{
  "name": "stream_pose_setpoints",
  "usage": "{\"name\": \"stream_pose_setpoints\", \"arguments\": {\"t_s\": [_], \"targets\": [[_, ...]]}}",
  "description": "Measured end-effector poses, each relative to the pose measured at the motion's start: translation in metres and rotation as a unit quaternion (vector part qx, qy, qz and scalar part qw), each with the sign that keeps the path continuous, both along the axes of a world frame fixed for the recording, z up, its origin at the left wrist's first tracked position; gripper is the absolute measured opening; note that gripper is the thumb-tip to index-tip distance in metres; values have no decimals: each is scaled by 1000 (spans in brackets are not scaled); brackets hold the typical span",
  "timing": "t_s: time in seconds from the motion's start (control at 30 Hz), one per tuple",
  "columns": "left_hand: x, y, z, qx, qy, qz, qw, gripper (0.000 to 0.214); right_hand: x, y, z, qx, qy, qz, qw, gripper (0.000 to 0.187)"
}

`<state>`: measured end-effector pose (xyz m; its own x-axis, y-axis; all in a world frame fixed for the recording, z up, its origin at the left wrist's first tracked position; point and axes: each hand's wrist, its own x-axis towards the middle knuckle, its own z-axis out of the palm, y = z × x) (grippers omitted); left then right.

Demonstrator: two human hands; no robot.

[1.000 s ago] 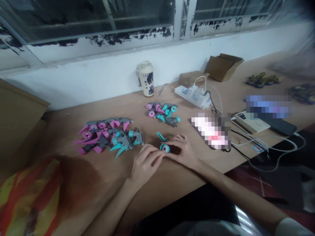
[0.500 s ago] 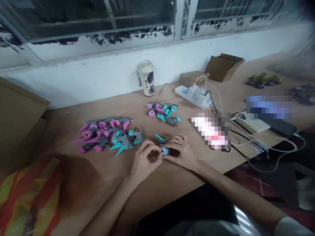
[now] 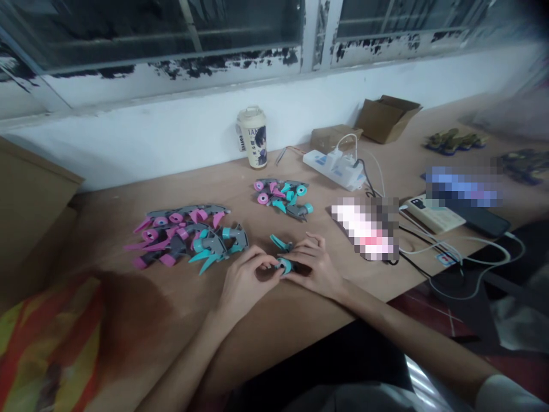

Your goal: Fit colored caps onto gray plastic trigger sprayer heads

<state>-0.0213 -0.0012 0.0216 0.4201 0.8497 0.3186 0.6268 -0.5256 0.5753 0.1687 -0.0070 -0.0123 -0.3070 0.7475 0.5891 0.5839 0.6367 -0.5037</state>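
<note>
My right hand [image 3: 315, 264] is closed around a grey and teal trigger spray head [image 3: 285, 265], low over the table. Its round teal collar faces left, and a teal trigger [image 3: 279, 242] sticks out beyond my fingers; the rest is hidden by them. The thumb and forefinger of my left hand [image 3: 252, 274] are pinched together at the collar's left edge. Whatever sits between those fingertips is too small to tell. To the left lies a pile of similar pink and teal spray heads [image 3: 184, 232]. A smaller group of them [image 3: 283, 196] rests farther back.
A cream coffee cup [image 3: 254, 140] stands by the wall. Toward the right are a white power strip [image 3: 332, 169], cardboard boxes [image 3: 386, 120], a blurred-out phone [image 3: 364, 229], a power bank [image 3: 437, 214] and loose cables. A red and yellow bag [image 3: 55, 337] sits at front left.
My left hand has shifted slightly left and its fingers have curled a little more at the collar. My right hand keeps its hold on the spray head. The view has moved slightly.
</note>
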Motion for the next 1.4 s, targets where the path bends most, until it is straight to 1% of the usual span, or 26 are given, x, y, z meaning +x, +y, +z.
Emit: {"name": "stream_pose_setpoints", "arguments": {"t_s": [0.13, 0.23, 0.43, 0.67, 0.9, 1.1, 1.23, 1.3, 1.4], "targets": [[2, -3, 1, -20, 0, 30, 999, 1, 0, -2, -1, 28, -5, -12, 1000, 25], [5, -5, 1, -36, -10, 46, 998, 2, -1, -4, -2, 48, -5, -27, 998, 25], [8, -11, 1, -54, -28, 68, 996, 2, -1, -6, -1, 61, -8, -36, 997, 25], [9, -9, 0, -70, -59, 35, 995, 5, 0, -6, -1, 62, -14, -38, 997, 28], [13, -13, -4, -42, -97, 34, 994, 9, 0, -6, 0, 36, -22, -39, 998, 25], [9, -9, 1, -57, -83, -10, 995, 8, 1, -6, -1, 54, -15, -33, 998, 26], [5, -5, 2, -60, -63, -32, 996, 11, 1, -6, -2, 56, -9, -36, 998, 22], [4, -3, 1, -63, -58, -28, 996, 11, 1, -6, -2, 53, -11, -38, 998, 22], [5, -3, 1, -69, -70, -5, 995, 9, 0, -6, -1, 46, -11, -52, 998, 22]]}}
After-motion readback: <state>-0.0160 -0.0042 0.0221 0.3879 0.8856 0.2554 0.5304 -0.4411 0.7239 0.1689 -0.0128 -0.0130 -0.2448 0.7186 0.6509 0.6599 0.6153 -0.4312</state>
